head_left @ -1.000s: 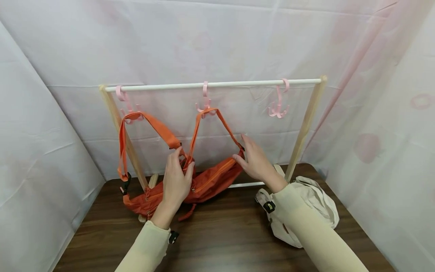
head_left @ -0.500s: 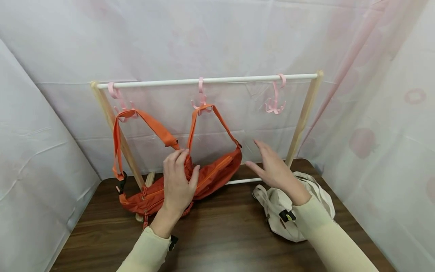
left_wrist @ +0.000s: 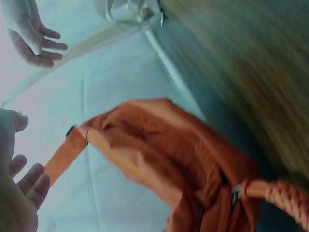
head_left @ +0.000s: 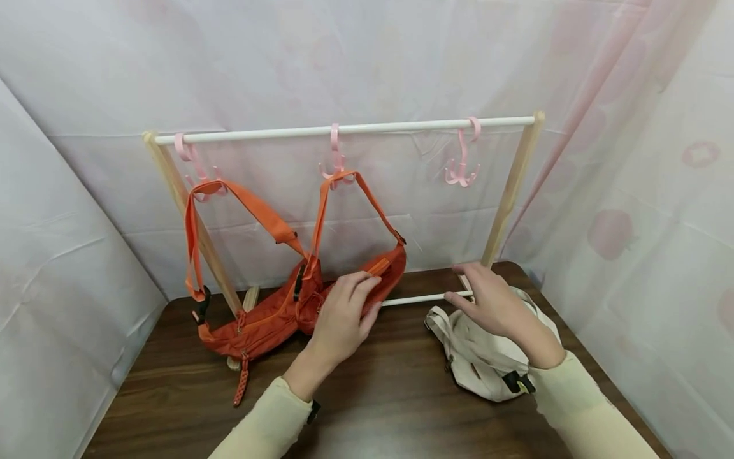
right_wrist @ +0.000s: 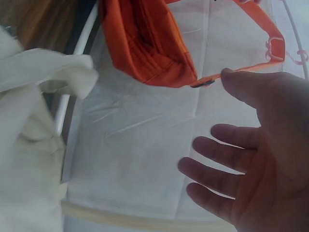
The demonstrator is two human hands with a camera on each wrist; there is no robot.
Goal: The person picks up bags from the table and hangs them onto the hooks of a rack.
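Note:
Two orange sling bags hang close together. The left bag [head_left: 252,331] has its strap looped over the left pink hook [head_left: 197,169]. The right bag [head_left: 392,277] is held by its strap at the middle pink hook [head_left: 334,146]; the left wrist view shows its folded body [left_wrist: 159,145] and a braided pull [left_wrist: 285,198]. My left hand [head_left: 344,315] overlaps the front of the right bag, fingers loosely bent, gripping nothing. Over a cream bag [head_left: 482,379] hovers my right hand [head_left: 496,303], with fingers spread and nothing in them in the right wrist view.
A white rail [head_left: 390,127] on wooden posts [head_left: 507,191] carries the hooks; the right pink hook [head_left: 461,172] bears nothing. A white lower bar [head_left: 413,299] runs behind the bags. The rack stands on a dark wooden table [head_left: 367,414], with pale cloth walls around it.
My left hand has moved right from where the orange bags meet, uncovering a black buckle. My right hand has left the right bag's end and moved right and down over the cream bag.

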